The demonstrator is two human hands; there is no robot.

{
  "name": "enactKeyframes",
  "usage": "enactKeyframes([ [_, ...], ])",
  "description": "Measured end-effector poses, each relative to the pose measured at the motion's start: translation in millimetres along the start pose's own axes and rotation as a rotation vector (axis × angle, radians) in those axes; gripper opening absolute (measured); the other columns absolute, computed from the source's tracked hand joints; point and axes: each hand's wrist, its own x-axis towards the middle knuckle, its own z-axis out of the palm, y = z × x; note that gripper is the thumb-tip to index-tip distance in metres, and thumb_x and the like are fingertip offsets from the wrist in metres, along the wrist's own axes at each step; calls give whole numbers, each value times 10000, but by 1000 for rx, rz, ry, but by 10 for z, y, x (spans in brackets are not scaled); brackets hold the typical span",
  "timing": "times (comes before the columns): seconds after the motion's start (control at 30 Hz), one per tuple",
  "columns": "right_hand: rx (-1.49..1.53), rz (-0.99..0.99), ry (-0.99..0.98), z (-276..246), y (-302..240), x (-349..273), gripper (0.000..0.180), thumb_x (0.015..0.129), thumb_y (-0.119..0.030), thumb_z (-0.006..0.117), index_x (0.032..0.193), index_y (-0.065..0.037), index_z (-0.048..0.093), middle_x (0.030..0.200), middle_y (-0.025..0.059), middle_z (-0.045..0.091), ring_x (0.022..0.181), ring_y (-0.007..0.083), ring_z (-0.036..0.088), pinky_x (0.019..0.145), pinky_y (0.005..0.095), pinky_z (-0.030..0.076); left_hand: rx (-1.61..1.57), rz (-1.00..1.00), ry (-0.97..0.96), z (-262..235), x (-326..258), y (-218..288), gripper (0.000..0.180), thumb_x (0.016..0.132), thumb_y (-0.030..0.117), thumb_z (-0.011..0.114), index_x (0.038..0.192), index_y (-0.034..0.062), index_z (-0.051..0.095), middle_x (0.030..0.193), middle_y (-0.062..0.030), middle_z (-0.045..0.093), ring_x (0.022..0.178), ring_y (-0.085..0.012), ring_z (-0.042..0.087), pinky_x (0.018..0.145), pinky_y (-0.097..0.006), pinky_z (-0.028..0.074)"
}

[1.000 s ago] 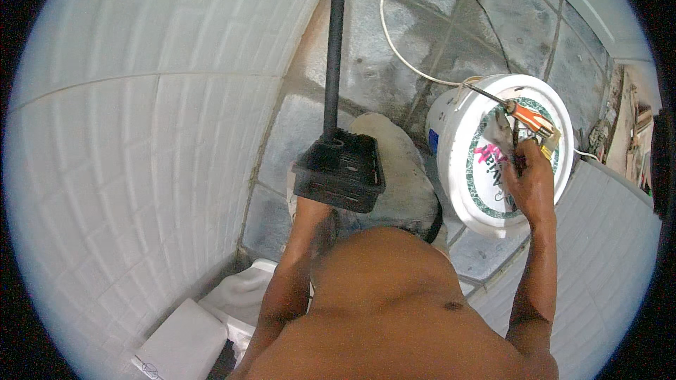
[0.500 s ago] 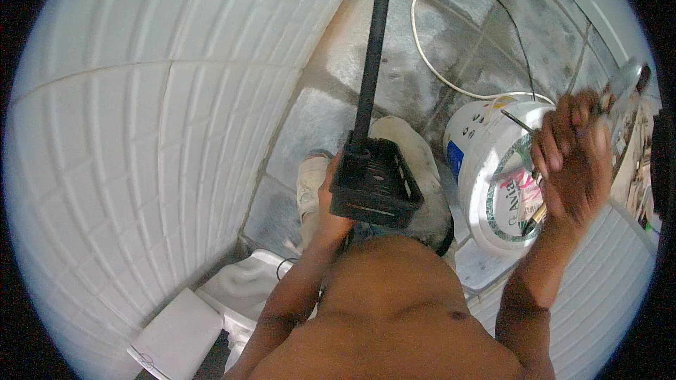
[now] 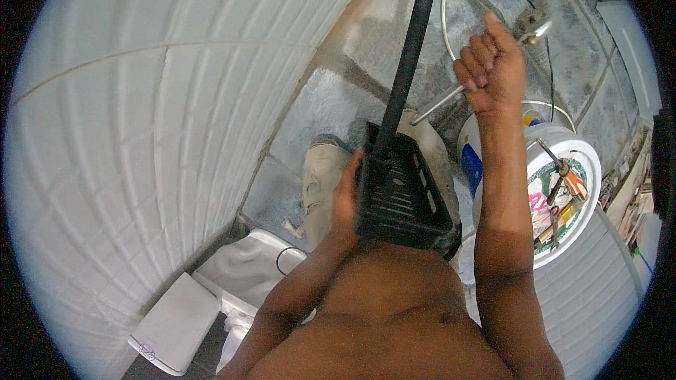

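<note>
Two hands closed, left (image 3: 346, 193) gripping black crate (image 3: 401, 197), right (image 3: 493, 63) raised, clutching metal tool (image 3: 451, 98)

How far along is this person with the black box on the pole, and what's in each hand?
Done: a metal tool is out of the white bucket, gripped in the raised right hand. In hand: the left hand steadies the black slotted box on its black pole. Left: the tool has not yet touched the box; pliers remain in the bucket.
</note>
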Motion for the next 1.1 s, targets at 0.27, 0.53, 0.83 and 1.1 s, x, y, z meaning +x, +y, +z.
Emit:
enactKeyframes([
  [0.27, -19, -161, 35, 134, -131, -57, 471, 977, -332, 580, 579, -204, 362, 426, -37, 300, 320, 126, 319, 319, 288, 263, 952, 375, 46, 239, -38, 218, 478, 1007, 60, 510, 1473, 30, 406, 1310, -175, 589, 1102, -207, 621, 963, -339, 515],
  [0.53, 133, 93, 76, 236, -48, -188, 456, 988, -284, 549, 577, -196, 372, 437, -42, 298, 329, 127, 317, 313, 273, 275, 660, 11, 144, 475, -3, 395, 638, 861, 169, 719, 1434, 62, 459, 1359, -142, 575, 1226, -265, 579, 1052, -368, 448],
  [0.83, 116, 169, 85, -140, 159, -51, 465, 992, -290, 534, 575, -194, 353, 442, -42, 315, 323, 108, 288, 309, 274, 288, 994, 290, 61, 513, 73, 423, 424, 1029, 214, 523, 1408, 31, 477, 1110, -103, 663, 907, -169, 653, 869, -305, 550],
  [1.1, 134, 157, 120, 201, -100, -121, 458, 969, -293, 572, 568, -194, 372, 444, -51, 287, 340, 96, 281, 318, 278, 257, 222, -177, 162, 697, 38, 537, 483, 924, 280, 631, 1346, 77, 515, 1166, -113, 643, 1009, -230, 648, 918, -359, 521],
])
